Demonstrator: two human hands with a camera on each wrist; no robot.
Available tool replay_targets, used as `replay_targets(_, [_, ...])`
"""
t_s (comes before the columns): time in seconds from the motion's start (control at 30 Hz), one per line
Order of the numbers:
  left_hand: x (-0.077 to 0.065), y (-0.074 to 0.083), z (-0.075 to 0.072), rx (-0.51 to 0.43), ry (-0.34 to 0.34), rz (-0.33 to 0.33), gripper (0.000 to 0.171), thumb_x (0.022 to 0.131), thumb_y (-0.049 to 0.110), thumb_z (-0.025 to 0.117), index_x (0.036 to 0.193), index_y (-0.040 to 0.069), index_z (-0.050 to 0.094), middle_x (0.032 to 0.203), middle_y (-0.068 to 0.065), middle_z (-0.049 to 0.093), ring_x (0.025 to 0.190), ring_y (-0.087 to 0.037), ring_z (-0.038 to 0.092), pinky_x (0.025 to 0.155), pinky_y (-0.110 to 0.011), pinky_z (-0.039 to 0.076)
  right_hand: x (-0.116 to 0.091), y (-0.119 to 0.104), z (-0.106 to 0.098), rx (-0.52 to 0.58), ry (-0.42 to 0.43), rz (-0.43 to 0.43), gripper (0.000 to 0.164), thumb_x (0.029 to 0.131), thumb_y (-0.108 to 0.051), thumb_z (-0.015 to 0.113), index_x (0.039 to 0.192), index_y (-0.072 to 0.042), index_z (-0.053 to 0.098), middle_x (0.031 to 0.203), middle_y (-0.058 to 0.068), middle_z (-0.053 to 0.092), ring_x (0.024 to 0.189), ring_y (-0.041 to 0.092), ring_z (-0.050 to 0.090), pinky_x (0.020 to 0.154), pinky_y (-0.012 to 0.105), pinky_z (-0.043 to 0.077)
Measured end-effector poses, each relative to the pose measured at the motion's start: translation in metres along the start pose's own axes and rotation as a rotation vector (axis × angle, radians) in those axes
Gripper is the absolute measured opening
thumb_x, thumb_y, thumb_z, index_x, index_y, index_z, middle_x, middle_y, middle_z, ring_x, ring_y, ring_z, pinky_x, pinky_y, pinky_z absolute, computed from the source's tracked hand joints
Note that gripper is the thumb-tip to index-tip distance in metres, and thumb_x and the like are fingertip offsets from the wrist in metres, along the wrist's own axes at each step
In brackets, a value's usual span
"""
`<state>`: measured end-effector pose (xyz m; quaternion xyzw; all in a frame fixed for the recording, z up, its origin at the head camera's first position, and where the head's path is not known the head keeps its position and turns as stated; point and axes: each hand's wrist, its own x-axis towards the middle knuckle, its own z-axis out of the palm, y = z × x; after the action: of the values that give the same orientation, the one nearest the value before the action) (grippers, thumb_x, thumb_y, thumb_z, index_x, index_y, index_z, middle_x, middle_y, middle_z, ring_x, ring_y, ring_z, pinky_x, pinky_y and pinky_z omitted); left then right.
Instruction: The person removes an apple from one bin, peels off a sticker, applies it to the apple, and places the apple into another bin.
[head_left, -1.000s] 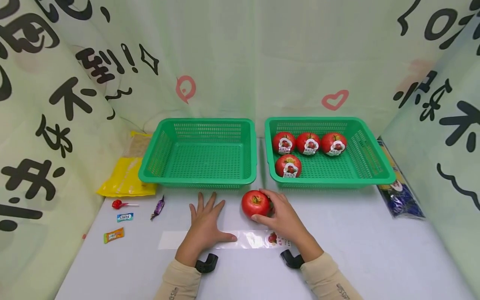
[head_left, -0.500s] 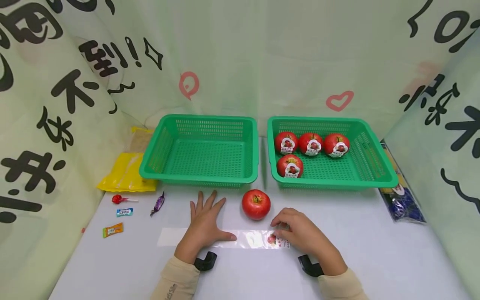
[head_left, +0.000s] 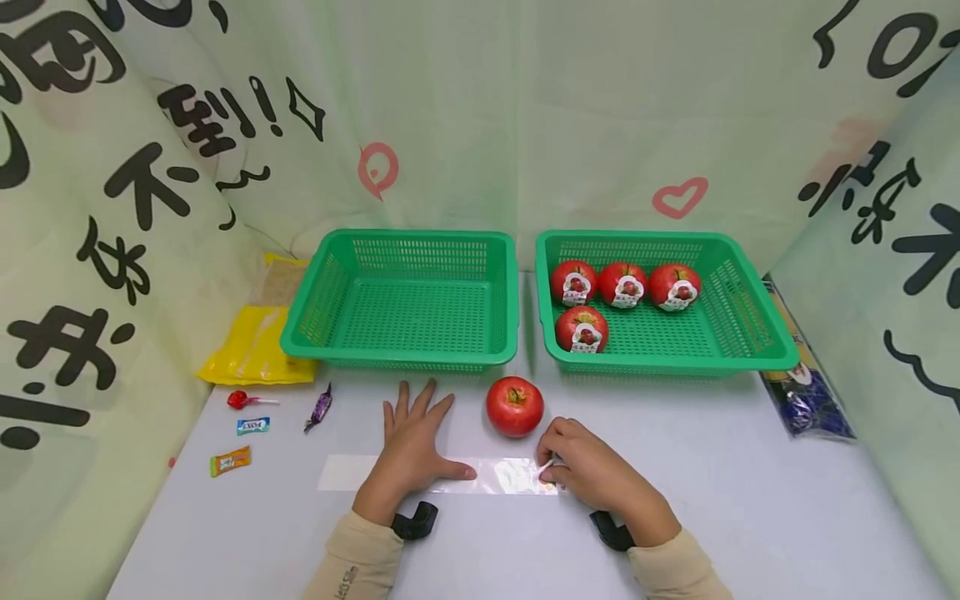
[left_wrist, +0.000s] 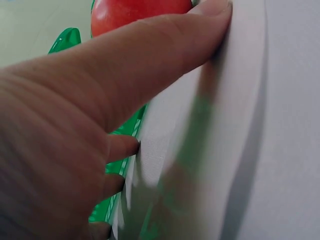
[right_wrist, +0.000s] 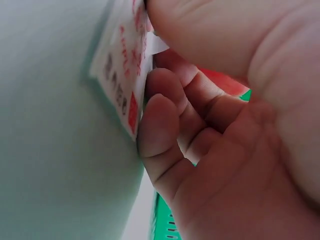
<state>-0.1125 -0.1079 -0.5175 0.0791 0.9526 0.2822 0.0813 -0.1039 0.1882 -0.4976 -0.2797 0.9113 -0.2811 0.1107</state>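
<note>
A clear glossy sticker strip [head_left: 506, 477] lies across the white table. My left hand [head_left: 408, 454] rests on it with fingers spread and the thumb [left_wrist: 165, 42] pressing it down. At the strip's right end my right hand [head_left: 600, 471] pinches the printed sticker [right_wrist: 122, 70] between thumb and curled fingers. The sticker's edge stands lifted in the right wrist view, and the fingers hide much of its picture. Just beyond the strip, between both hands, sits a red apple [head_left: 515, 407] with no label on its visible side.
A green basket [head_left: 401, 358] stands at the back left. Another green basket [head_left: 675, 363] at the back right holds several labelled apples [head_left: 576, 329]. To the left lie a yellow bag [head_left: 258, 346], a lollipop [head_left: 238, 399] and several wrapped candies [head_left: 318, 408]. A dark packet [head_left: 808, 400] lies far right.
My right hand has let go of the apple, moved down to the strip's right end and taken the sticker's edge. The left hand has stayed in place on the strip.
</note>
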Motion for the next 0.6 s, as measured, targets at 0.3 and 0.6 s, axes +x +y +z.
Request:
replay_targets(0.3, [-0.003,-0.002,0.004,-0.013,-0.003,-0.012,0.117,0.06,0.052,0.102,0.157,0.011,0.051,0.174,-0.018,0.027,0.162,-0.054,0.002,0.126,-0.078,0.0,-0.001,0.009,-0.001,0.059,-0.019,-0.02,0.016,0.092,-0.012,0.081,0.095,-0.021,0.068,0.091,-0.014,0.059,0.093,0.003,0.052,0.082,0.026,0.052])
replay_targets(0.6, [-0.001,-0.001,0.002,-0.01,0.002,-0.002,0.117,0.06,0.053,0.101,0.157,0.012,0.05,0.174,-0.018,0.027,0.162,-0.054,0.002,0.126,-0.077,0.0,-0.009,0.034,-0.009,0.357,-0.002,-0.043,0.005,0.095,-0.017,0.079,0.094,-0.015,0.074,0.094,-0.007,0.068,0.086,0.004,0.06,0.077,0.02,0.054])
